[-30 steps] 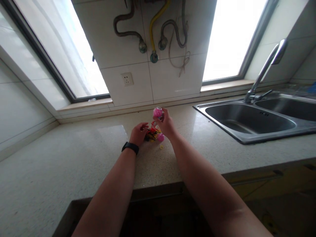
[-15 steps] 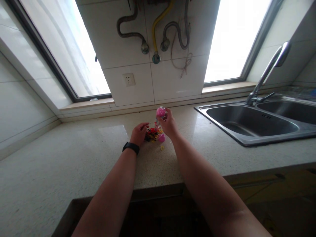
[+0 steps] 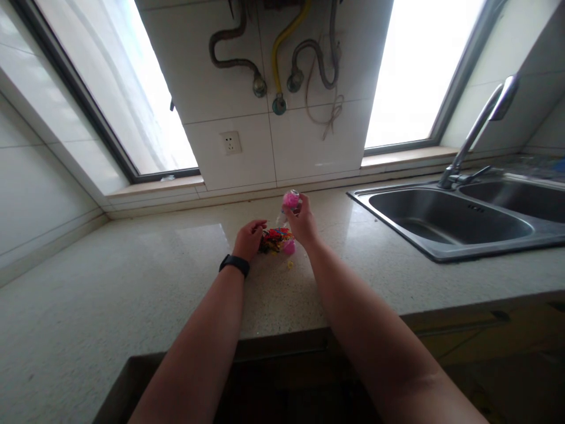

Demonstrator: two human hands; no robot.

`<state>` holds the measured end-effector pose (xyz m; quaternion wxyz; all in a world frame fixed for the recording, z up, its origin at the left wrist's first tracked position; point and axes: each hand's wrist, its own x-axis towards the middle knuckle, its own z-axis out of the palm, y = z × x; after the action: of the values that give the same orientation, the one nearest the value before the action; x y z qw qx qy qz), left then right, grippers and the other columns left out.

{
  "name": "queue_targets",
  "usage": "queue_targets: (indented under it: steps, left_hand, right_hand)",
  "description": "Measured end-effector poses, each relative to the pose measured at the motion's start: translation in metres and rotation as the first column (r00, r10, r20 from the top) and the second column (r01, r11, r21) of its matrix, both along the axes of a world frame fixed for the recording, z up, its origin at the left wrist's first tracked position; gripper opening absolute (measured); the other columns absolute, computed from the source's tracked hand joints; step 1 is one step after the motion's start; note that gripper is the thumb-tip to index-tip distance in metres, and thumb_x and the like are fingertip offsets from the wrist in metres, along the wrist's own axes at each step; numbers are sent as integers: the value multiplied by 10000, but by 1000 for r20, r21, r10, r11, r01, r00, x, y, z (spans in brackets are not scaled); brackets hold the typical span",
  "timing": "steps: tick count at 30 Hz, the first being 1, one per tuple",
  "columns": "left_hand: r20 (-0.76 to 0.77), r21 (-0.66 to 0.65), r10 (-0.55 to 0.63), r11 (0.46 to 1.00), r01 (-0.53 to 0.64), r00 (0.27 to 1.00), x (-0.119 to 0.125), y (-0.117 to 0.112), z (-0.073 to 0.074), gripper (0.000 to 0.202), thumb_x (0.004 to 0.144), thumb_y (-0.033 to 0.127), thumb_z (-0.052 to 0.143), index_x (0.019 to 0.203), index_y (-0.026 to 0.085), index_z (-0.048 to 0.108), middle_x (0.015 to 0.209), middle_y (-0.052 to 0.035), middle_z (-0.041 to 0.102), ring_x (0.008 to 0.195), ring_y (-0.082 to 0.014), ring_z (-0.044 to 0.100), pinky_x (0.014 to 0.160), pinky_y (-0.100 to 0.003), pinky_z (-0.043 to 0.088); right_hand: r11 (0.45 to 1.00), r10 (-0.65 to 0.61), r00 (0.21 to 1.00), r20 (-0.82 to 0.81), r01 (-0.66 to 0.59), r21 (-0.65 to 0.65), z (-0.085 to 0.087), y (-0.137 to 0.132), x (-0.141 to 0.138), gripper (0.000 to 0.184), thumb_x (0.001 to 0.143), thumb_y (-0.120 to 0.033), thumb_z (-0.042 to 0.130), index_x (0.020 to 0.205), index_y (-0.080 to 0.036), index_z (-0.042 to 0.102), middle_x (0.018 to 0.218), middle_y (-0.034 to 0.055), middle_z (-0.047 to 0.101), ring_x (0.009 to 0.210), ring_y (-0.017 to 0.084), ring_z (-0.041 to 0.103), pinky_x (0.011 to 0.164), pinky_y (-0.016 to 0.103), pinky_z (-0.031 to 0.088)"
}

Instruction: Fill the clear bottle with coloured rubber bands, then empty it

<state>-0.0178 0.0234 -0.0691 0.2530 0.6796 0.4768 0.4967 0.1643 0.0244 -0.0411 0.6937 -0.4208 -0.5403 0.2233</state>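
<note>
My right hand is closed around a small clear container with a pink rounded end, held above the counter. It is tilted, pink end up, its lower clear part over a pile of tiny red, yellow and black pieces. What the pieces are is too small to tell. Left of the pile rests my left hand, loosely curved with its fingers partly apart, touching or close to the pile's edge. A pink round piece lies at the pile's right side, and a few yellow bits lie nearer me.
A speckled pale countertop runs under everything. On the right is a steel double sink with a tall tap. Behind stands a tiled wall with a socket and hoses, between two windows.
My right hand has shifted slightly right with the container. Red pieces showing below the container earlier are now down on the pile, which looks fuller. My left hand has stayed in place.
</note>
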Motion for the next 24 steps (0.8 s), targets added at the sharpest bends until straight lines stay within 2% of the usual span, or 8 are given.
queue_targets:
  steps: [4,14,24]
  left_hand:
    - [-3,3,-11,1000,11,1000,0,-1,1,337,869,225,495,1135,165,693,1034,-91,726,842,-166,655,755,-289,525]
    - [-36,33,-5,999,6,999,1,0,1,329,860,203,511,1128,158,697,1026,-89,724,864,-166,652,801,-294,509]
    - [10,5,-2,1000,2,1000,2,-3,3,326,854,203,522,1122,154,702,1023,-91,722,790,-152,638,736,-273,514]
  right_hand:
    - [999,10,1000,-22,-9,36,0,-2,-2,460,752,-374,710,1169,-261,551,829,-17,656,660,139,563,625,238,452]
    - [995,23,988,153,-38,96,-1,0,-2,518,819,-378,666,1299,-269,507,938,22,672,735,151,590,681,276,486]
    - [989,10,981,195,-39,143,-7,9,0,561,830,-410,664,1341,-266,483,941,39,673,748,168,600,686,310,502]
